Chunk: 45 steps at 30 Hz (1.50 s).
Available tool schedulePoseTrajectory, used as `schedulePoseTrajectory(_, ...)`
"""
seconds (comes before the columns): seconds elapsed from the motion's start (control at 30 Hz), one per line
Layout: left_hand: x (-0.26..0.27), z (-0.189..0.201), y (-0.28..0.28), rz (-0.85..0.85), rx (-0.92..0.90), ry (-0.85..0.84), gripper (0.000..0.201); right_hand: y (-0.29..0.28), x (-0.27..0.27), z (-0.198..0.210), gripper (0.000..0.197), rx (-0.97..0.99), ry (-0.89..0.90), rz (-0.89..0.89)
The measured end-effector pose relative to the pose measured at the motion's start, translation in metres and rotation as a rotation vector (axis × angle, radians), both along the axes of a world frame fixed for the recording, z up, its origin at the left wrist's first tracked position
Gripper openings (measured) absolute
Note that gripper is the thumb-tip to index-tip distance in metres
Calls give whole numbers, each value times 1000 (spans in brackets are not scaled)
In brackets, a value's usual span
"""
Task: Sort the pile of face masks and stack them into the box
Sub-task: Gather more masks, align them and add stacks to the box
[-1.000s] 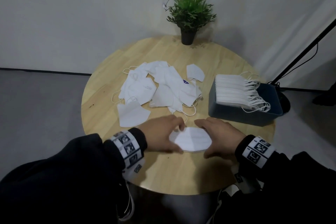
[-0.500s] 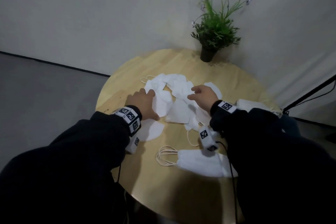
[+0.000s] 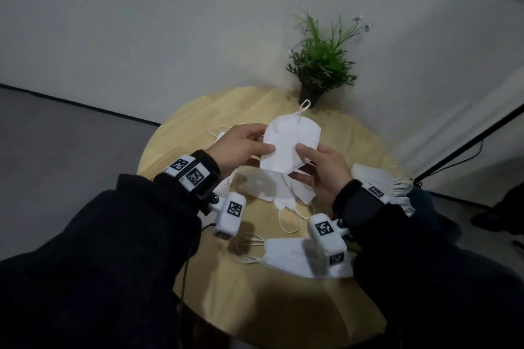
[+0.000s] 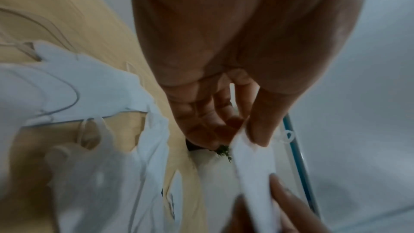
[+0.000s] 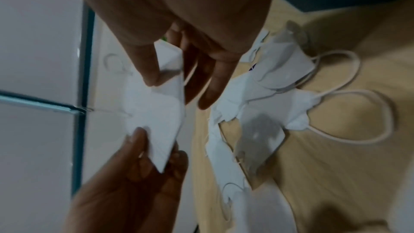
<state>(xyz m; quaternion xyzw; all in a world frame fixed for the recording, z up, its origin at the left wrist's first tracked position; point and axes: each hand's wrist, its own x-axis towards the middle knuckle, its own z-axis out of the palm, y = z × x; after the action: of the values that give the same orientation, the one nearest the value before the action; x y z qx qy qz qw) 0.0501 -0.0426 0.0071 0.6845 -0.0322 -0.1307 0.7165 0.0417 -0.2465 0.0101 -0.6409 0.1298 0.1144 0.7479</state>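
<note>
**Both hands pinch one mask clear of the pile**

Grip on each side is narrow: the left hand [image 3: 241, 144] and right hand [image 3: 320, 170] pinch opposite edges of a folded white mask [image 3: 289, 144], held above the table [image 3: 198, 286], likely to square it before stacking. Below lie the loose pile [image 3: 272, 187] and a tidied stack [image 3: 286, 258]. Only a dark corner of the box [image 3: 419, 201], at right, shows.
</note>
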Motion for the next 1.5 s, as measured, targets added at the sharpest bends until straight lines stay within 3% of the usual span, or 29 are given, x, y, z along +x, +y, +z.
schedulePoseTrajectory(0.13,-31,4,-19,31,-61,69,48,-29,-41,9,28,245,-42,-56)
schedulePoseTrajectory(0.27,-72,3,-52,-66,23,52,15,-60,-80,-4,42,322,3,-76)
schedulePoseTrajectory(0.37,-83,-6,-62,-124,275,-133,6,-80,-103,-10,41,276,63,11)
schedulePoseTrajectory(0.5,-83,4,-62,-270,560,-269,11,-112,-106,-5,11,127,-10,5)
schedulePoseTrajectory(0.63,-67,22,-60,-443,754,-299,13,-141,-105,5,15,191,-50,26)
schedulePoseTrajectory(0.7,-60,28,-65,-505,761,-254,7,-154,-103,13,20,298,-45,24)
schedulePoseTrajectory(0.77,-58,27,-71,-500,601,-100,13,-169,-97,17,22,315,-5,34)
schedulePoseTrajectory(0.9,-56,4,-75,-342,241,287,56,-193,-97,13,19,33,-10,92)
schedulePoseTrajectory(0.93,-56,-4,-76,-250,186,356,53,-196,-99,12,20,-112,-60,85)
schedulePoseTrajectory(1.0,-56,-18,-77,0,57,466,26,-204,-104,10,13,-558,-200,80)
schedulePoseTrajectory(1.07,-56,-28,-77,226,-70,534,8,-211,-106,4,15,-997,-250,178)
schedulePoseTrajectory(1.1,-57,-30,-78,293,-123,543,6,-213,-106,-1,12,-1107,-234,235)
schedulePoseTrajectory(1.13,-58,-31,-80,335,-153,527,6,-215,-107,-4,6,-1161,-221,280)
schedulePoseTrajectory(1.23,-64,-20,-101,350,-129,363,5,-217,-103,-12,24,-1259,-256,272)
schedulePoseTrajectory(1.5,-68,9,-164,72,220,-238,11,-222,-89,-22,39,-1259,-285,187)
